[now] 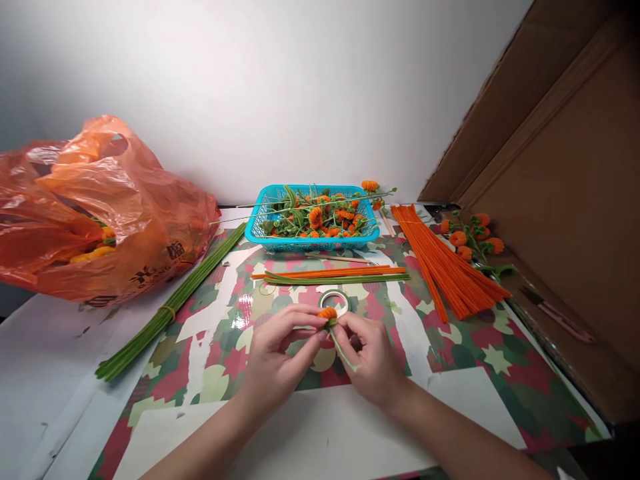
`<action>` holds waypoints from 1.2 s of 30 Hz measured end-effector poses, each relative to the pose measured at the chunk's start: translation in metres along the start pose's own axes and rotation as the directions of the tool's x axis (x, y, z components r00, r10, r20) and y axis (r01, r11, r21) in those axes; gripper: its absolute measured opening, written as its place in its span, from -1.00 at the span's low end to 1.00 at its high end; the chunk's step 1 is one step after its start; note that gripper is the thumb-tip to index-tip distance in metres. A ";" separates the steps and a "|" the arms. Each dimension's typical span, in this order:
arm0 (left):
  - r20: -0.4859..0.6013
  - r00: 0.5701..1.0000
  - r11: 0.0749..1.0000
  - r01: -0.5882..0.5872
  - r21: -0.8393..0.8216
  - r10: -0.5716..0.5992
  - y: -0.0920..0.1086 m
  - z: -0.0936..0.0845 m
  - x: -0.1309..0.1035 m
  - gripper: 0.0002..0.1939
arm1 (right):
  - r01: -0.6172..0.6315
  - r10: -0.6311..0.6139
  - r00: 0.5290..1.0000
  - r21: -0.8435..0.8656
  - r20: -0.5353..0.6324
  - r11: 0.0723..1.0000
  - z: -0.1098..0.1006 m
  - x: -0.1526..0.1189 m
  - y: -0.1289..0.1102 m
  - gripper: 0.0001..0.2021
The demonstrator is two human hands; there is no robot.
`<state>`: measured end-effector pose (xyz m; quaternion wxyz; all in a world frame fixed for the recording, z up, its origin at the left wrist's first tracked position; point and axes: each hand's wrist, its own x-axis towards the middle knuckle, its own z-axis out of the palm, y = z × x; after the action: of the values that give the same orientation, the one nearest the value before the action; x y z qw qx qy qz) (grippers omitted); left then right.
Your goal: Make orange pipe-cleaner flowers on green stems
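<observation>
Between my hands is a small orange pipe-cleaner pumpkin [327, 313] with green at its base. My left hand [280, 353] pinches it from the left with thumb and fingertips. Close against its base, the fingers of my right hand [370, 357] are pinched on a narrow pale green strip [346, 350], which hangs down across that hand. Just behind them a roll of tape [334, 300] lies on the table. Farther back are a few orange pipe cleaners [325, 272] and green pipe cleaners [340, 280], laid side by side.
A blue basket [313, 245] of orange and green pieces stands at the back. Left are an orange plastic bag [150, 200] and a green pipe-cleaner bundle [170, 310]. Right are an orange bundle [445, 267], finished pumpkin sprigs [473, 237], pink-handled scissors [560, 317] and a cardboard wall [555, 187].
</observation>
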<state>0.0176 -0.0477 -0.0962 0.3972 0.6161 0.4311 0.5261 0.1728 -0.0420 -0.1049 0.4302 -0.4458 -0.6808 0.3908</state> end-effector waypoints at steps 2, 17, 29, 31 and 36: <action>-0.011 0.993 0.989 0.120 -0.083 -0.121 0.000 -0.001 0.001 -0.89 | 0.010 -0.011 0.999 0.015 0.043 1.000 -0.004 0.001 -0.001 -0.74; 0.112 0.938 0.921 0.345 -0.181 -0.329 -0.003 -0.004 0.004 -0.86 | 0.214 -0.186 0.974 -0.244 0.132 0.946 -0.017 0.008 0.003 -0.73; 0.241 0.913 0.813 0.404 -0.418 -0.330 -0.008 -0.011 0.006 -0.76 | 0.433 -0.411 0.901 -0.225 0.142 0.873 -0.023 0.013 0.003 -0.75; 0.231 0.944 0.875 0.308 -0.373 -0.234 -0.007 -0.014 0.007 -0.77 | 0.518 -0.488 0.855 -0.329 0.174 0.790 -0.026 0.014 0.006 -0.74; 0.196 0.980 0.980 0.072 -0.186 -0.035 0.001 -0.017 0.008 -0.75 | 0.548 -0.526 0.834 -0.372 0.168 0.749 -0.032 0.015 0.003 -0.76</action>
<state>0.0010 -0.0395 -0.0909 0.5083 0.6109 0.3547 0.4926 0.2005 -0.0217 -0.0939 0.4043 -0.3001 -0.8567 0.1123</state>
